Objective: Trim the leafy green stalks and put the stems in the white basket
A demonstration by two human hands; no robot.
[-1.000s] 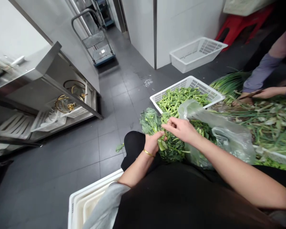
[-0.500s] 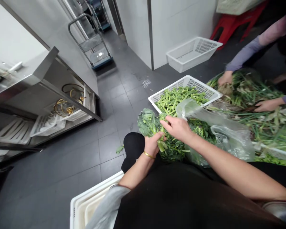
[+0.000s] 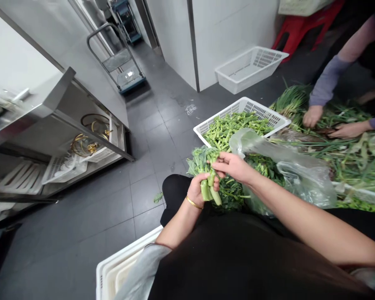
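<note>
My left hand (image 3: 197,191) is closed round a small bunch of leafy green stems (image 3: 207,189), their pale cut ends pointing down toward me. My right hand (image 3: 233,166) pinches the upper part of the same green stems. Just beyond, a white perforated basket (image 3: 281,122) holds a heap of cut green stems (image 3: 237,127). A clear plastic bag (image 3: 309,179) lies to the right of my hands, partly under my right forearm. Dark leafy greens (image 3: 229,193) lie beneath my hands.
Another person's hands (image 3: 313,116) are among long green onions (image 3: 356,156) at the right. A white basket (image 3: 237,79) stands by the wall near a red stool (image 3: 303,27). White trays (image 3: 129,258) sit at lower left; a steel counter (image 3: 58,89) and trolley (image 3: 129,77) are farther off.
The stems in my left hand now show their thick ends lower down, and my right fingers have closed on the bunch. The other person's hand has moved right from the onion roots.
</note>
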